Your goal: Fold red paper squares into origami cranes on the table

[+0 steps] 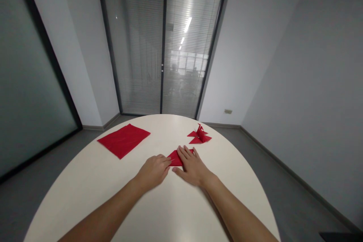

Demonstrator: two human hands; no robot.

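Our left forearm (106, 210) and right forearm (239, 208) lie nearest, reaching in over a round, pale table (159, 219). Our left hand (153, 172) curls in, thumb and fingers close together at the left end of a small folded red paper (176, 158); we cannot tell whether they pinch it or merely press. Our right hand (191, 164) lies broad and flat over the right part, fingers spread, so the paper sits on the tabletop between and partly beneath our hands. If our right palm slips, the layers could shift and leave a crooked crease; if our left fingertips drag too hard, the thin paper could wrinkle or tear. A careless reach forward could crush the folded red bird (200, 135) just beyond, all sharp, flat wings with slim points rising from its middle. Farther left, a flat red sheet (124, 141) lies four-cornered, matte and faintly rippled against the smooth, slightly glossy surface
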